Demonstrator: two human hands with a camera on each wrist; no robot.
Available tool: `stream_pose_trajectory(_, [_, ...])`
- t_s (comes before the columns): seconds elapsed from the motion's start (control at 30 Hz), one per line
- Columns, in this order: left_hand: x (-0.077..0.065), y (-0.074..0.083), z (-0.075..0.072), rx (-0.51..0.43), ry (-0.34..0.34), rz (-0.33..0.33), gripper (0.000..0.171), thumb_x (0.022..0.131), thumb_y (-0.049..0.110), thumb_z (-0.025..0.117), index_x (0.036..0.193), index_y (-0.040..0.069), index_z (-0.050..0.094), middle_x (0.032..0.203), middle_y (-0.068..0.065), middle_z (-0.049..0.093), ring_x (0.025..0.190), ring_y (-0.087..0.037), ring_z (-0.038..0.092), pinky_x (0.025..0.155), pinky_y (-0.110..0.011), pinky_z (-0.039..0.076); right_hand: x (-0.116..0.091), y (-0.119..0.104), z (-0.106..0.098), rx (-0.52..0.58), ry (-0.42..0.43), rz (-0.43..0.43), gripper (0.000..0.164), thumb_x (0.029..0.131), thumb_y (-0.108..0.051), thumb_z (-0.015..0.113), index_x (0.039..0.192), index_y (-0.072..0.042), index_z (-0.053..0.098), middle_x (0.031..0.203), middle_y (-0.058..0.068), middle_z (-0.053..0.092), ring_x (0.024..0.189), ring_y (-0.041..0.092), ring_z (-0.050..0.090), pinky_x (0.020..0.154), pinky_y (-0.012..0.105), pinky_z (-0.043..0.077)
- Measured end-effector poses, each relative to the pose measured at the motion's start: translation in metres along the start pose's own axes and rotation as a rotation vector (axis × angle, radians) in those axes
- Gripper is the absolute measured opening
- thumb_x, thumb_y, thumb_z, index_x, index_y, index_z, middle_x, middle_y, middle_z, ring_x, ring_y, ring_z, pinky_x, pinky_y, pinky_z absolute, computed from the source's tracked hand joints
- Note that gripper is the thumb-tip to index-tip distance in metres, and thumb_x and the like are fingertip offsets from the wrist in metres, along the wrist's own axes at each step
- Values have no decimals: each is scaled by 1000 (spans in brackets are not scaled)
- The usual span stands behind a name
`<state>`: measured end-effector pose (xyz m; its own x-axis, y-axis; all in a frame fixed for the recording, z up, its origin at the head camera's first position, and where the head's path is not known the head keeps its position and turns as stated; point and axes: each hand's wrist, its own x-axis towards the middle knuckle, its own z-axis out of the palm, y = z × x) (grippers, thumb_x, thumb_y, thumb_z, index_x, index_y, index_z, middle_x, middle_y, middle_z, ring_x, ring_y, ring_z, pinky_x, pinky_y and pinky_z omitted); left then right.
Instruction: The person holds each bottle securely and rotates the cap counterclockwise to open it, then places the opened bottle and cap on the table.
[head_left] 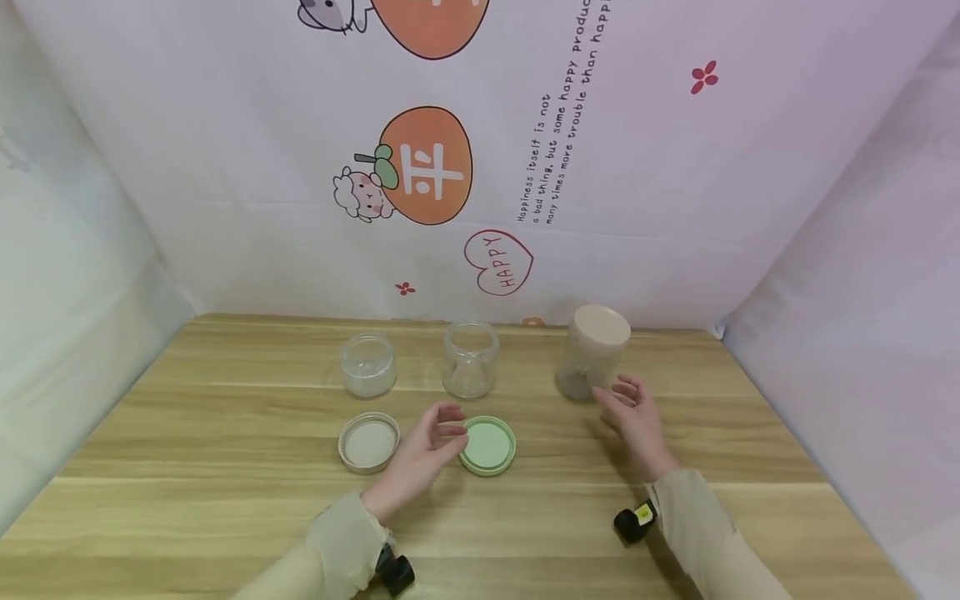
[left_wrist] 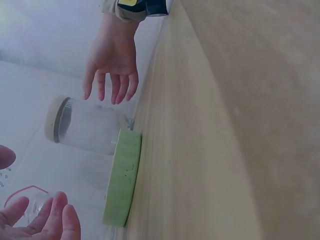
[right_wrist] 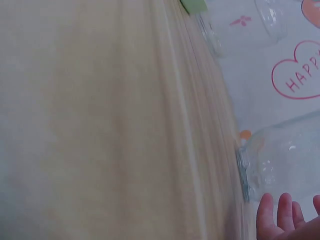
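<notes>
My left hand (head_left: 422, 457) hovers between two lids, its fingers loosely bent with nothing in them. A green lid (head_left: 487, 447) lies by its fingertips; in the left wrist view the green lid (left_wrist: 122, 177) appears apart from that hand. On its other side lies a beige lid (head_left: 369, 443) with the inside facing up. My right hand (head_left: 633, 425) is close beside a tall clear jar (head_left: 588, 358) topped with a beige lid (head_left: 602, 325). Its fingers are slightly bent and hold nothing; the left wrist view shows a gap between the right hand (left_wrist: 115, 60) and that jar.
Two uncovered clear jars stand in the back row: a short one (head_left: 367, 367) at the left and a taller one (head_left: 470, 362) in the middle. Behind the wooden table (head_left: 225, 417) hangs a printed white cloth (head_left: 615, 167), with white cloth at both sides.
</notes>
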<state>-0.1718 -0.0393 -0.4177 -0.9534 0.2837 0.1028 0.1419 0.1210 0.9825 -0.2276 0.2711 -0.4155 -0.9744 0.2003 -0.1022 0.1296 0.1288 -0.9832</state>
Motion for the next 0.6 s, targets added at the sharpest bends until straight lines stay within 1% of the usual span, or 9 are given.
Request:
stream_pose_trajectory(0.07, [2,1,3,-8,-3,0,46,94,11,55,134,-2,37,133,-24,47,120,-36,51,101,-46,44,5,-2,-1,19,-13,-3,78,90,-28,64,148,-5,17,148,19,26,130,26,35,100,33,45])
stream_pose_trajectory(0.13, [4,1,5,-1,-7,6,46,95,11,55,135,-2,36,133,-24,46,120,-36,51,102,-47,42,10,-3,-2,-4,-29,-11,86,88,-29,67,150,-7,12,149,20,24,133,29,33,104,39,41])
stream_pose_trajectory(0.27, [8,2,10,6,-3,13,45,96,13,53,135,0,36,134,-23,45,122,-36,50,103,-48,40,18,-6,-6,-100,-56,-40,98,85,-31,71,152,-13,2,152,23,17,138,37,28,109,49,33])
stream_pose_trajectory(0.4, [12,3,14,-14,10,24,45,95,12,54,135,1,37,133,-24,44,121,-37,49,103,-47,41,27,-7,-8,-167,-86,-59,104,84,-33,72,152,-16,-5,154,24,12,139,41,25,110,53,30])
stream_pose_trajectory(0.5, [15,2,18,-21,22,29,44,94,10,54,134,1,38,133,-24,45,120,-36,50,103,-47,41,33,-7,-8,-177,-124,-63,107,83,-30,73,151,-16,-9,154,24,10,139,42,24,111,55,27])
stream_pose_trajectory(0.6, [17,2,21,-23,29,32,42,94,9,54,133,1,39,133,-25,44,119,-36,51,102,-48,42,38,-7,-6,-159,-152,-59,109,83,-26,73,151,-16,-12,155,24,9,140,41,23,112,56,23])
